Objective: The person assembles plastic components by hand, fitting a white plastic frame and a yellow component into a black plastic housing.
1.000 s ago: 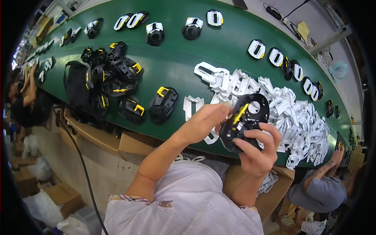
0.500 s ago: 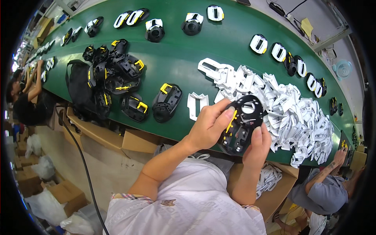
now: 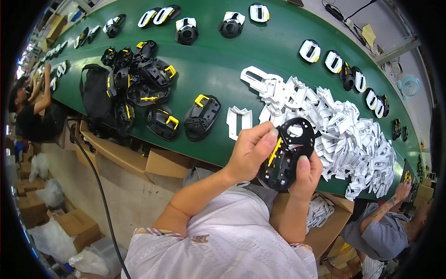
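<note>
Between my two hands I hold a black plastic housing (image 3: 289, 158) with a round opening at its far end and a yellow strip along its left side. My left hand (image 3: 252, 151) grips its left edge, thumb on top beside the yellow strip. The right edge is gripped by my right hand (image 3: 306, 172), thumb upright against it. Just beyond my left hand a single white plastic frame (image 3: 233, 122) lies on the green table. To the left rests a similar black housing (image 3: 201, 117) with a yellow clip.
A large heap of white frames (image 3: 344, 139) covers the table on the right. At left stand several black housings (image 3: 146, 81) beside a black bag (image 3: 96, 90). Assembled black-and-white pieces (image 3: 231, 24) line the far side. A cardboard box (image 3: 332, 228) is below; co-workers sit at both sides.
The black housing has tilted slightly in my hands, its inner side turning, while both hands keep hold. The whole view has shifted a little.
</note>
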`<action>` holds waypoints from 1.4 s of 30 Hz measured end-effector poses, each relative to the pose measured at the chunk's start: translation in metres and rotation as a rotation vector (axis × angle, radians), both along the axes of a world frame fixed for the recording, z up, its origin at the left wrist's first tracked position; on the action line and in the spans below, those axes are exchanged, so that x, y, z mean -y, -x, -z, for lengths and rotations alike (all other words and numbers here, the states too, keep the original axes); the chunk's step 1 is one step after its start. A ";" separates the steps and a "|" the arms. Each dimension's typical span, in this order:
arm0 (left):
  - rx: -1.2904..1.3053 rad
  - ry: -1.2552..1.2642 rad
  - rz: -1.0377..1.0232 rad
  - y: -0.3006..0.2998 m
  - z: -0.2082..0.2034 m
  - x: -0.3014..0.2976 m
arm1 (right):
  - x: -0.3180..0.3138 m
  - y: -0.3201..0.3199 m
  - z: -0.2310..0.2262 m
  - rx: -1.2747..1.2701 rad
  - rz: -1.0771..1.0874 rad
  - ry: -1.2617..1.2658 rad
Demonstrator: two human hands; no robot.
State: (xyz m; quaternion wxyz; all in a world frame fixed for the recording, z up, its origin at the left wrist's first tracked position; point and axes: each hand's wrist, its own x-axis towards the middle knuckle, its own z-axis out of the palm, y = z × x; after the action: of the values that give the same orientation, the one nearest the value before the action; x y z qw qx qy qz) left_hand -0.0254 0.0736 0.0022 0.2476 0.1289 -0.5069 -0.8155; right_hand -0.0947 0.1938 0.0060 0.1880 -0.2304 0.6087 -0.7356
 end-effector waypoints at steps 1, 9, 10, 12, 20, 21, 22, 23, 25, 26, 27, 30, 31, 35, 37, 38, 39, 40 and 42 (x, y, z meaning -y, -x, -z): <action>-0.023 0.022 -0.007 -0.002 0.000 -0.002 | -0.001 -0.001 -0.001 0.002 0.001 -0.001; 0.015 0.315 -0.001 -0.003 -0.004 0.006 | -0.015 0.005 -0.021 0.110 -0.188 -0.016; -0.030 0.405 -0.036 -0.003 -0.004 0.006 | -0.013 0.004 -0.028 0.043 -0.174 -0.068; -0.077 0.512 -0.097 -0.002 -0.007 0.005 | -0.010 0.003 -0.036 0.035 -0.131 -0.111; -0.079 0.578 -0.056 -0.007 -0.003 0.005 | -0.006 0.000 -0.029 0.118 -0.113 -0.118; -0.078 0.564 -0.036 -0.008 -0.001 0.004 | -0.006 -0.002 -0.027 0.099 -0.105 -0.093; -0.074 0.563 -0.036 -0.010 0.002 0.003 | -0.006 -0.004 -0.026 0.080 -0.097 -0.068; -0.057 0.484 0.006 -0.012 0.005 0.002 | -0.005 -0.008 -0.026 0.083 -0.097 -0.069; -0.046 0.404 0.040 -0.012 0.008 -0.003 | -0.004 -0.010 -0.028 0.038 -0.070 -0.027; -0.102 0.374 0.001 -0.012 0.010 -0.007 | -0.006 -0.011 -0.026 0.042 -0.103 -0.001; -0.161 0.345 -0.035 -0.010 0.012 -0.008 | -0.007 -0.010 -0.024 0.037 -0.102 -0.001; -0.043 0.460 0.020 -0.009 0.008 0.007 | -0.007 -0.002 -0.018 -0.027 -0.043 -0.144; 0.038 0.560 0.053 -0.011 0.002 0.014 | -0.007 0.002 -0.012 -0.067 -0.055 -0.179; 0.060 0.856 0.089 -0.006 -0.036 0.030 | -0.007 0.006 -0.010 -0.179 -0.082 -0.298; 0.100 0.956 0.138 0.004 -0.034 0.044 | -0.006 0.011 -0.007 -0.240 -0.133 -0.325; 0.095 1.094 0.141 0.014 -0.038 0.055 | -0.009 0.015 -0.003 -0.326 -0.138 -0.335; 0.096 1.230 0.147 0.025 -0.042 0.068 | -0.010 0.017 -0.005 -0.328 -0.138 -0.330; 0.119 1.288 -0.054 0.040 -0.046 0.084 | -0.010 0.016 -0.008 -0.306 -0.093 -0.269; 0.137 1.414 -0.412 0.077 -0.052 0.124 | -0.014 0.017 -0.009 -0.297 -0.073 -0.231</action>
State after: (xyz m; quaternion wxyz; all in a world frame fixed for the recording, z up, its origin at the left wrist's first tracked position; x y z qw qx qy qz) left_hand -0.1023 -0.0508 0.0545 0.3875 0.0818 -0.8912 -0.2212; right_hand -0.1113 0.2080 0.0147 0.1477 -0.3350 0.7013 -0.6117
